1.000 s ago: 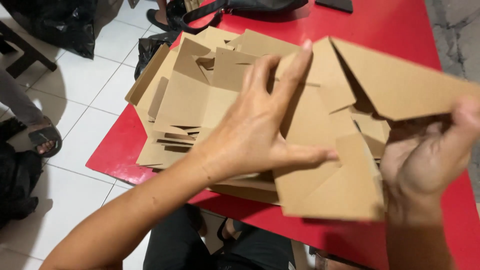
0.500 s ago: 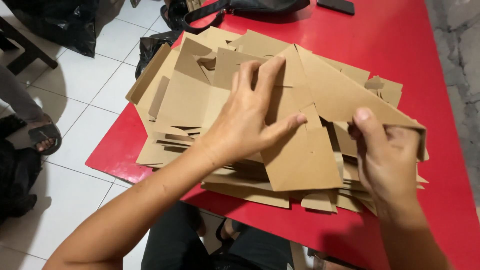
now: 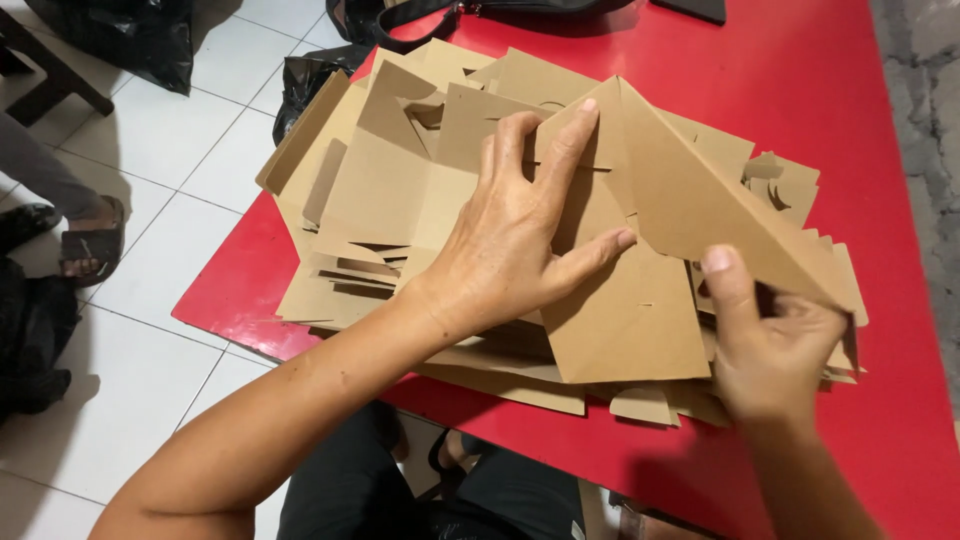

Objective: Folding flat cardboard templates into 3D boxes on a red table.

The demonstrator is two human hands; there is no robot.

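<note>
We look down at a red table (image 3: 860, 120) piled with flat brown die-cut cardboard blanks (image 3: 390, 190). Compared with a second ago, the top cardboard blank (image 3: 640, 300) is no longer lifted toward us; it now lies low on the pile, its right panel folded up along a crease, so the fold looks further along. Our left hand (image 3: 510, 240) lies flat and open on the blank, fingers spread and pressing it down, gripping nothing. Our right hand (image 3: 770, 340), at the near right, pinches the raised flap's (image 3: 700, 200) lower edge, thumb on top. Black bags (image 3: 110, 40) and someone's sandalled foot (image 3: 90, 235) sit on the white tiled floor (image 3: 150, 130) at left.
</note>
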